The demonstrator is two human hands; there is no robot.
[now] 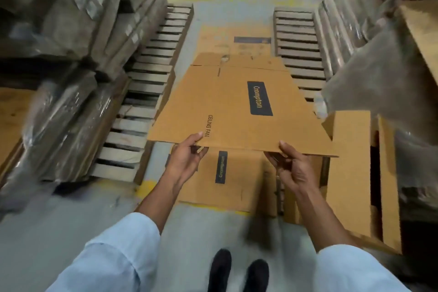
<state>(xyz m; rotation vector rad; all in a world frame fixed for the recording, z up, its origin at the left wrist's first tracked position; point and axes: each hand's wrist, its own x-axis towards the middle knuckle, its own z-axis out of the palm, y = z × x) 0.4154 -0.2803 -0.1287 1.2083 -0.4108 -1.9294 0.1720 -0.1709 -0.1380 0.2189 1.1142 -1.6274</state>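
Left hand point(187, 161), right hand point(290, 166) pinch flattened carton point(227, 106) near edge.

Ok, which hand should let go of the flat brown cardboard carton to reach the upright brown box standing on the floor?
Probably the right hand: the upright brown cardboard box stands just beside it, while the left hand would have to cross the flat brown cardboard carton that both grip.
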